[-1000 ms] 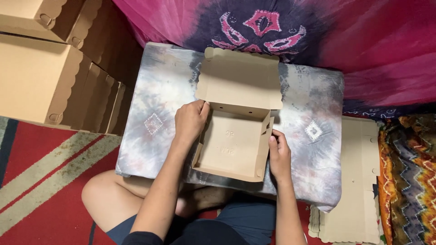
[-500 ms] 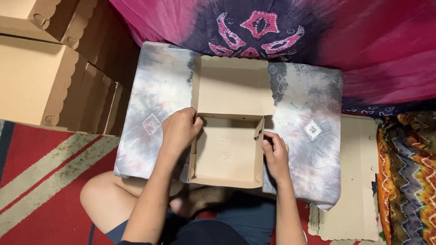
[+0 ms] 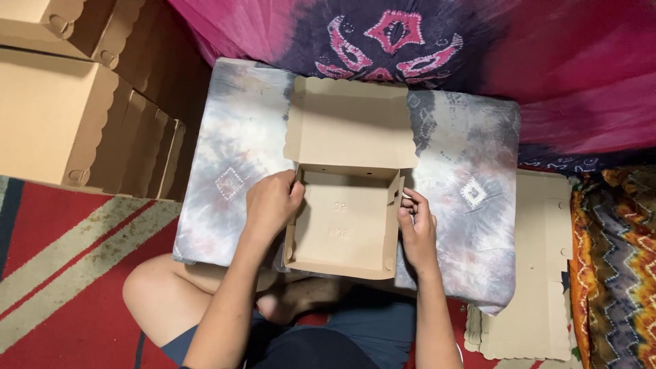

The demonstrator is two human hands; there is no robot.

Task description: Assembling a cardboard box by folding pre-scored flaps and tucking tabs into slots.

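A brown cardboard box (image 3: 347, 222) lies in the middle of a low table covered with a grey tie-dye cloth (image 3: 232, 157), its lid flap open flat toward the far edge. The left hand (image 3: 272, 203) grips the box's left wall near the back corner, fingers curled over it. The right hand (image 3: 417, 225) presses the right wall, fingers together and pinching its upper end. Finished boxes (image 3: 61, 116) are stacked off the table's left edge. Flat cardboard sheets (image 3: 540, 273) lie on the floor past the right edge.
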